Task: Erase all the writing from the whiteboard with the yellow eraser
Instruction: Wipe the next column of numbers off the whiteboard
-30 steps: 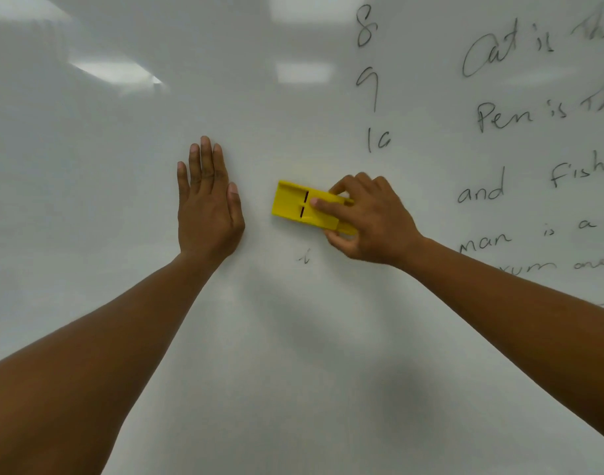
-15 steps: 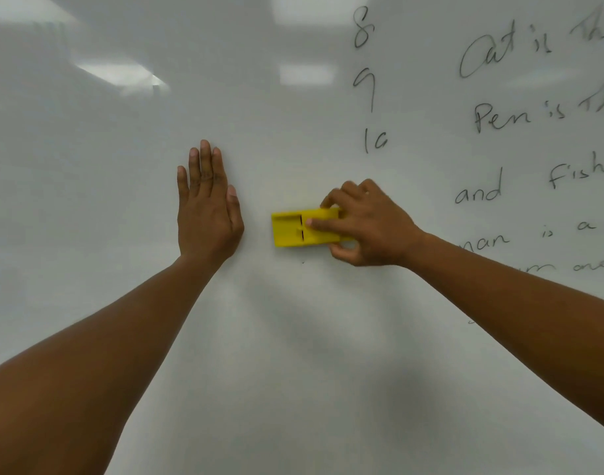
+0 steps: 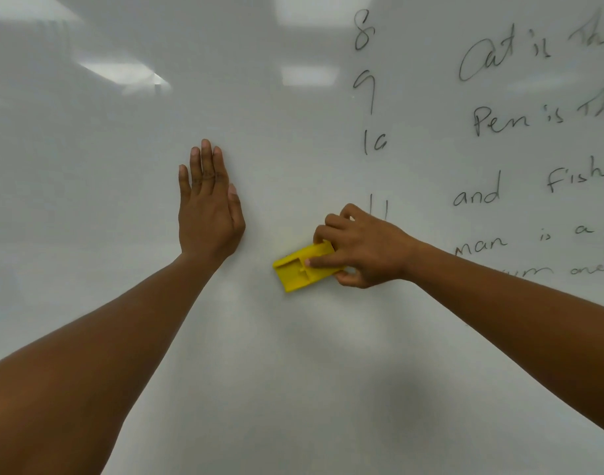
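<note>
Down and slightly left goes your right hand (image 3: 362,250) across the whiteboard (image 3: 293,371), carrying the yellow eraser (image 3: 302,267) from beside your left hand's knuckles to a spot level with that wrist, its free end now tilted lower. A small stray mark that sat just beneath the eraser a second ago no longer shows, and a handwritten "11" (image 3: 377,207) has come into view above your right knuckles. Your right fingers curl over the eraser's top edge, the index finger lies along its back and the thumb pinches from below, pressing it flat to the board. Your left hand (image 3: 208,207) has not shifted: palm flat on the board, fingers straight and held close together.

Judged from the board, the job is far from over. The numbers "8", "9" (image 3: 364,92) and "10", and the lines of words (image 3: 533,180) at right, remain unwiped.

No container appears anywhere in view.
</note>
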`<state>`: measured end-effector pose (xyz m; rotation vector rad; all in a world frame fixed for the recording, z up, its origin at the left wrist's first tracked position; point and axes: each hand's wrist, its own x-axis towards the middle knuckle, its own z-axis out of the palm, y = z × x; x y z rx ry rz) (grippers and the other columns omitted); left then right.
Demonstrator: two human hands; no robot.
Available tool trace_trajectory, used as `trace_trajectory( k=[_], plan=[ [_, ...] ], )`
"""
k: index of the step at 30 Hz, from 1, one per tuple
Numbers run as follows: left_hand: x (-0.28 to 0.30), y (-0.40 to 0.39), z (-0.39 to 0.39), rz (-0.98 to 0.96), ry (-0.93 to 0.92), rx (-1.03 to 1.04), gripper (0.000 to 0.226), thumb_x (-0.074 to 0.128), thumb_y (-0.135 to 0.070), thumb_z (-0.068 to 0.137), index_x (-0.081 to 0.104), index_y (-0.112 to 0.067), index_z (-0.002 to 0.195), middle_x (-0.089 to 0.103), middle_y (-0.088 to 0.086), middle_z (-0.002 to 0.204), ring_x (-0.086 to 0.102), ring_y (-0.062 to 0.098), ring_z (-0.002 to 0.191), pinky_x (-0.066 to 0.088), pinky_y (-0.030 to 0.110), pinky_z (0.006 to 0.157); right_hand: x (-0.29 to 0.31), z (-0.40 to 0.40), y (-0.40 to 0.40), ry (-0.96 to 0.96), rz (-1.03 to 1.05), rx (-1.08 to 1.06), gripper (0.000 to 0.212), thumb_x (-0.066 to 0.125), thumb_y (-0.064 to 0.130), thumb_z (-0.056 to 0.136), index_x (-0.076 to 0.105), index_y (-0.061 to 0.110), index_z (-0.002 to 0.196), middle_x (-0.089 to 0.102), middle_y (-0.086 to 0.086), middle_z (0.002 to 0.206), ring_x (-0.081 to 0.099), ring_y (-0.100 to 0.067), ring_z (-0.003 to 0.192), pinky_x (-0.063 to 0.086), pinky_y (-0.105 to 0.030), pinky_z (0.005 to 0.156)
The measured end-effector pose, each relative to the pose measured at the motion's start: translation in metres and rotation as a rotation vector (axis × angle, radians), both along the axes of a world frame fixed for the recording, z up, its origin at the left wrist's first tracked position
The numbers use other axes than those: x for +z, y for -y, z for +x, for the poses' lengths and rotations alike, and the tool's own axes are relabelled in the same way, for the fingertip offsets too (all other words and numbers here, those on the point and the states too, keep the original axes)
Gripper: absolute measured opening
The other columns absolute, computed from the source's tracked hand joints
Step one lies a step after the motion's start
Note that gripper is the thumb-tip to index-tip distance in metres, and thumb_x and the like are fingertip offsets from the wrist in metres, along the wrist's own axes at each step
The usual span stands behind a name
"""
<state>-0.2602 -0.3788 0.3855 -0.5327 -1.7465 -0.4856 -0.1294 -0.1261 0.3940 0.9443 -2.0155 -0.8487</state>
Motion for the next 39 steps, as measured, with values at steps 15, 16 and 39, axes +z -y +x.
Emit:
trace_trajectory(
  k=[15,16,39],
  plan=[
    [0.000,-0.001,0.001,-0.017,0.024,0.057,0.060,0.022,-0.022,0.105,0.005,-0.002,0.159,0.003,0.017,0.168,-0.001,0.030,0.156,-0.005,0.046,0.126,-0.013,0.000,0.005,-0.034,-0.063,-0.012,0.043,0.065,0.037,0.081,0.063,0.029,0.123,0.059,-0.009,0.107,0.054,-0.029,0.091,0.041,-0.039,0.075],
    [0.000,-0.001,0.001,-0.019,0.025,0.056,0.060,0.022,-0.023,0.105,0.005,-0.002,0.159,0.003,0.017,0.168,-0.001,0.030,0.156,-0.005,0.046,0.126,-0.016,0.000,0.005,0.000,0.002,-0.008,0.041,0.065,0.036,0.081,0.063,0.030,0.122,0.059,-0.008,0.107,0.054,-0.029,0.091,0.041,-0.038,0.075],
    [0.098,-0.025,0.024,-0.137,0.019,0.168,0.059,0.021,-0.026,0.106,0.009,-0.005,0.160,0.003,0.014,0.168,0.000,0.030,0.156,-0.002,0.050,0.126,0.014,-0.004,0.007,-0.287,-0.304,-0.094,0.045,0.059,0.040,0.085,0.060,0.026,0.128,0.059,-0.011,0.107,0.054,-0.030,0.090,0.041,-0.042,0.075]
  ],
)
